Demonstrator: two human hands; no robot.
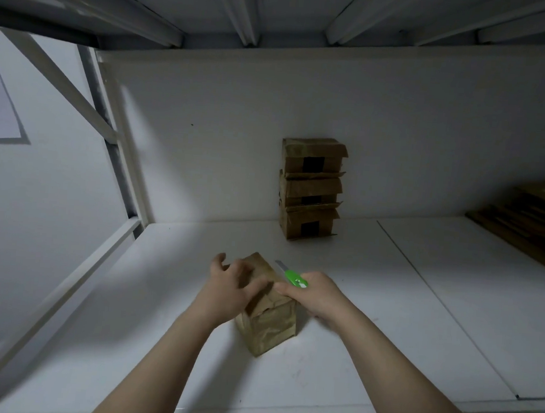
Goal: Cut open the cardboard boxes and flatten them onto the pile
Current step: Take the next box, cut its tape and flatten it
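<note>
Left hand (230,289) gripping box (269,328), right hand (316,295) holding knife (292,277), white shelf (386,311), box stack (311,189)

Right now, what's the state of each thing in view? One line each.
near box: upright on the shelf, uncut, not flattened, creased.
knife: blade out, pointing away from the person, above the box top.
left hand: holds the near box's top, fingers bent over it.
right hand: grips the knife, thumb against the box top.
stack: three boxes, not flattened, against the back wall.
pile: flat cardboard, far right.
</note>
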